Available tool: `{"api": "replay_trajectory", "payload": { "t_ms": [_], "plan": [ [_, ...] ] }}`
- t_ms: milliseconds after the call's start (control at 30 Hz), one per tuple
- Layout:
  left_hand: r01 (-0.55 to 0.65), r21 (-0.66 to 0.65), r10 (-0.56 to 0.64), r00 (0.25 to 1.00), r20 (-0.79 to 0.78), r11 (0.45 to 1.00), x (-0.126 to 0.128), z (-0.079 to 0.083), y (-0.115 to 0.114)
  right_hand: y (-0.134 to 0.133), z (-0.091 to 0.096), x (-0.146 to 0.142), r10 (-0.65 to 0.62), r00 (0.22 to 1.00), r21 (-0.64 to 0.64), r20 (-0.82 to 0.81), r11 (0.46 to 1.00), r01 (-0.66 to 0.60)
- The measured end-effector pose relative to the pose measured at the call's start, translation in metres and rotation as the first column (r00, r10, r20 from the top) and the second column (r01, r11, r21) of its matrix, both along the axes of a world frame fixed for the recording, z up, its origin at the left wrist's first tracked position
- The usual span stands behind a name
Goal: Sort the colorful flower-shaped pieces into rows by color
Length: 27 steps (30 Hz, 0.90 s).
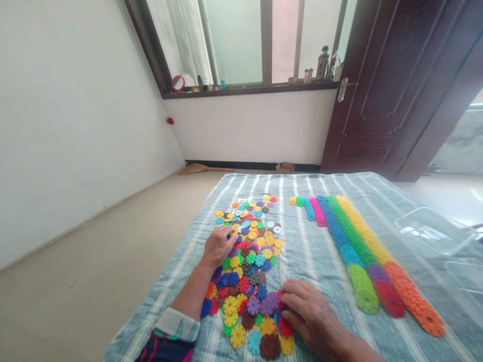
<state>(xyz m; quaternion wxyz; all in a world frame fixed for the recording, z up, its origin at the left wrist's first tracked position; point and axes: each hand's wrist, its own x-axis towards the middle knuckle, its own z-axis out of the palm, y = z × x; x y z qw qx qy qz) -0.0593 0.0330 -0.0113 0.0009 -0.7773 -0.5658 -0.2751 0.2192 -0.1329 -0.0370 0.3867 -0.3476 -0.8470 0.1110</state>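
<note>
A long pile of mixed-colour notched plastic discs (245,274) lies spread over the striped cloth between my hands. My left hand (219,245) rests on the pile's left edge, palm down, thumb a little apart from bent fingers; yellow and blue discs are at its fingertips. At the near right edge of the pile is my right hand (307,309), its fingers slightly parted and touching the discs. Close to those fingertips are a red disc (286,327) and a purple disc (270,303). No disc shows lifted in either hand; the undersides of the fingers are hidden.
To the right lie overlapping rows of discs sorted by colour, including a yellow row (362,229), an orange row (415,299) and a lime-green row (363,291). Clear plastic containers (433,229) stand at the table's right side. A dark red door (381,90) is beyond the striped cloth (302,251).
</note>
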Motion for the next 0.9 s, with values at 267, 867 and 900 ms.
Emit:
{"api": "replay_trajectory", "payload": {
  "t_ms": [267, 867, 900],
  "plan": [
    [0.415, -0.145, -0.433, 0.891, -0.134, 0.898, 0.053, 0.013, -0.028, 0.000, 0.002, 0.000, 0.015, 1.000, -0.034, 0.015, 0.999, -0.015],
    [0.215, -0.146, -0.242, 0.948, -0.205, 0.966, 0.061, 0.010, -0.027, 0.000, 0.003, 0.000, -0.023, 0.998, -0.062, 0.058, 0.998, 0.027],
    [0.187, -0.103, -0.205, 0.959, -0.194, 0.977, 0.056, 0.007, -0.024, 0.000, 0.003, 0.000, -0.023, 0.998, -0.061, 0.055, 0.998, 0.026]
  ]
}}
